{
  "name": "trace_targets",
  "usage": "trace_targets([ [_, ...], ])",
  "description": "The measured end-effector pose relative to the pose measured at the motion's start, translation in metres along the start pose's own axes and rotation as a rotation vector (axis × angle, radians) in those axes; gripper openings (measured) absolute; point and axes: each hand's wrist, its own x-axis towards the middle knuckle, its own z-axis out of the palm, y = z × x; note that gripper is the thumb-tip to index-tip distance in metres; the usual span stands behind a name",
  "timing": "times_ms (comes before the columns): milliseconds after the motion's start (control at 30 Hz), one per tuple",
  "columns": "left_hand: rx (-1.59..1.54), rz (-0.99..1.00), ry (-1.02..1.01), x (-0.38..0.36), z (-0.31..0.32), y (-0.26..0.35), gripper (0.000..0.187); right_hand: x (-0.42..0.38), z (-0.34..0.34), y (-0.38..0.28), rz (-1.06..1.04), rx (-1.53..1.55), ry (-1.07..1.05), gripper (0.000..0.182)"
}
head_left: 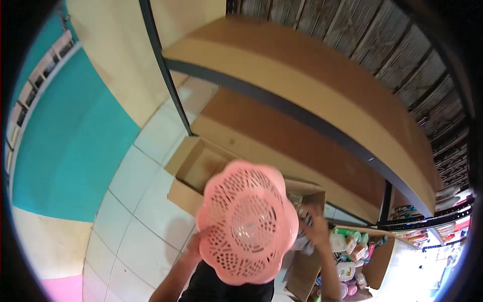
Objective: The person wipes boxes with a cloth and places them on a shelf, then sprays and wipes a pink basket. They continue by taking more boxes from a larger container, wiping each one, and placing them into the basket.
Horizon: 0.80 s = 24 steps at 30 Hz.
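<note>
A pink plastic basket [246,226] with a scalloped rim and pierced holes is held up in front of my body. My left hand [193,246] grips its left rim, the fingers partly hidden by the basket. To the right of the basket, my right hand [316,229] is raised with its fingers apart, near the opening of a cardboard box [306,272] holding some clear and dark items. I cannot make out anything held in it.
Another cardboard box [201,161] lies open behind the basket. A box of bottles and containers [380,261] stands at the lower right. A metal-framed shelf [282,60] spans the area ahead. White tiles [146,221] cover the floor by a teal wall [65,146].
</note>
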Motion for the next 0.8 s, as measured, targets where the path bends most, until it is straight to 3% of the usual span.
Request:
trace_targets([
  [133,0.071,-0.13,-0.109,-0.027,0.019,-0.037,0.035,-0.066,0.018,-0.051,-0.179,0.333,0.02,0.048],
  [200,0.139,-0.222,-0.044,-0.054,0.038,-0.05,0.035,-0.092,0.018,-0.077,-0.207,0.403,0.03,0.048],
  [300,0.219,-0.151,-0.168,-0.066,0.031,-0.064,0.037,-0.12,0.013,-0.106,-0.252,0.442,0.036,0.048],
  [433,0.344,0.088,-0.304,-0.082,0.018,-0.068,0.038,-0.146,-0.012,-0.138,-0.332,0.437,0.048,0.047],
  [533,0.345,0.119,-0.443,-0.143,0.058,-0.064,0.043,-0.16,-0.039,-0.159,-0.423,0.388,0.076,0.047],
  [600,0.224,0.111,-0.476,-0.133,0.04,-0.071,0.041,-0.17,-0.062,-0.171,-0.483,0.348,0.114,0.047],
  [700,0.19,0.08,-0.484,-0.147,0.034,-0.067,0.041,-0.199,-0.135,-0.186,-0.547,0.234,0.347,0.047],
  [800,0.145,0.067,-0.491,-0.156,0.021,-0.069,0.04,-0.263,-0.268,-0.197,-0.603,0.26,0.844,0.045],
])
